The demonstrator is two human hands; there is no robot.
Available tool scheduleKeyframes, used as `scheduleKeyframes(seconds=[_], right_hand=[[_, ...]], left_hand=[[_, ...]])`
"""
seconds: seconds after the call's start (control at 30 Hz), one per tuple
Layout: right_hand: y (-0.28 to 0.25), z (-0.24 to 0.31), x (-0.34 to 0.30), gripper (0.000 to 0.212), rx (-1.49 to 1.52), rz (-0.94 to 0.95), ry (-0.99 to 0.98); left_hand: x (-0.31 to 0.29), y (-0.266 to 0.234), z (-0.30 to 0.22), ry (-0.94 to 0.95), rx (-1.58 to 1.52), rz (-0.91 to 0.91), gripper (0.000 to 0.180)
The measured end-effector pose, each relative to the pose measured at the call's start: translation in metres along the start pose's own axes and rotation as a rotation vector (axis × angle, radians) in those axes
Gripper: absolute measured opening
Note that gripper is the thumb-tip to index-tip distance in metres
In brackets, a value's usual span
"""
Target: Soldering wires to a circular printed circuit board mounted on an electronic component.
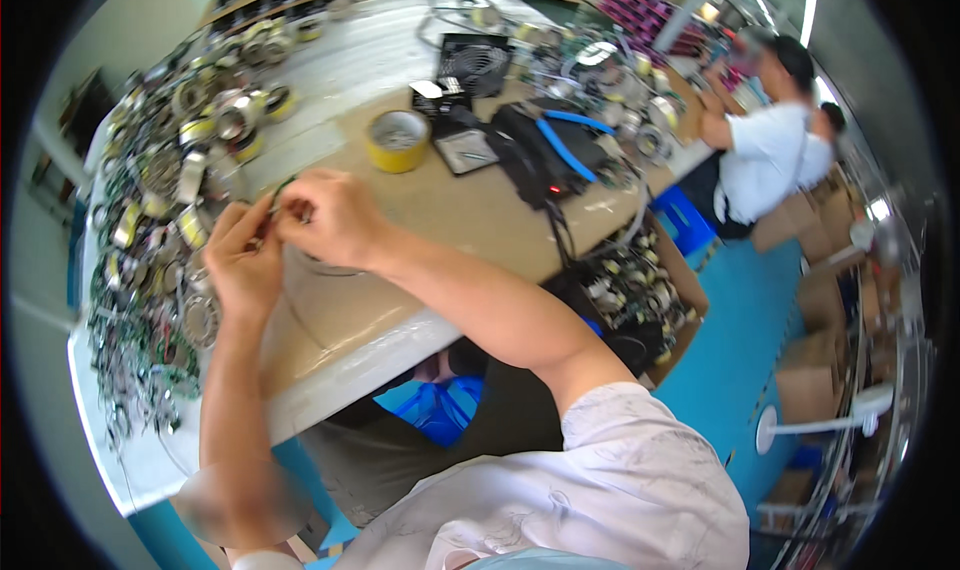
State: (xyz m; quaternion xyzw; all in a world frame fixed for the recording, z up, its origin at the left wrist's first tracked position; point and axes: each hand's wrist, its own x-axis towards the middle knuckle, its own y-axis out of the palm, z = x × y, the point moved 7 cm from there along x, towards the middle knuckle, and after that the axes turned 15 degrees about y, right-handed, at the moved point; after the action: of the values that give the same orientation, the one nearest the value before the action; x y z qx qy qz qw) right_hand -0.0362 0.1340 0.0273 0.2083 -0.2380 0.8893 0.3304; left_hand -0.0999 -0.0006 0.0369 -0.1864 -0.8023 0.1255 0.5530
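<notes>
Over the left part of the brown work surface my two hands meet with fingertips pinched together. My left hand (245, 260) is closed, its fingers upright beside the pile of parts. My right hand (330, 215) is closed too, its thumb and fingers bent against the left fingertips. What they grip is small and mostly hidden; a dark tip shows above the right fingers. A thin dark wire (335, 271) curves below the right wrist. Close by on the left lie many silvery ring-shaped coils (237, 120) with yellow tape and green wires. A yellow tape roll (397, 145) stands beyond my right hand.
Blue-handled pliers (567, 150) lie on black equipment right of the tape roll. Behind is a black fan (476, 63) with a grille. More parts heap at the far right, and a carton (680, 270) of coils stands below the table edge. Co-workers (770, 140) sit right.
</notes>
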Motion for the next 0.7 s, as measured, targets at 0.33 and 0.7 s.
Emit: scheduleKeyframes(seconds=[0.33,0.7], right_hand=[[-0.019,0.006,-0.001,0.014,0.035,-0.06,0.04],[-0.01,0.006,-0.002,0.012,0.077,-0.116,-0.053]], left_hand=[[-0.004,0.013,0.014,-0.132,-0.148,-0.019,0.029],[0.002,0.004,0.001,-0.069,-0.005,0.013,0.03]])
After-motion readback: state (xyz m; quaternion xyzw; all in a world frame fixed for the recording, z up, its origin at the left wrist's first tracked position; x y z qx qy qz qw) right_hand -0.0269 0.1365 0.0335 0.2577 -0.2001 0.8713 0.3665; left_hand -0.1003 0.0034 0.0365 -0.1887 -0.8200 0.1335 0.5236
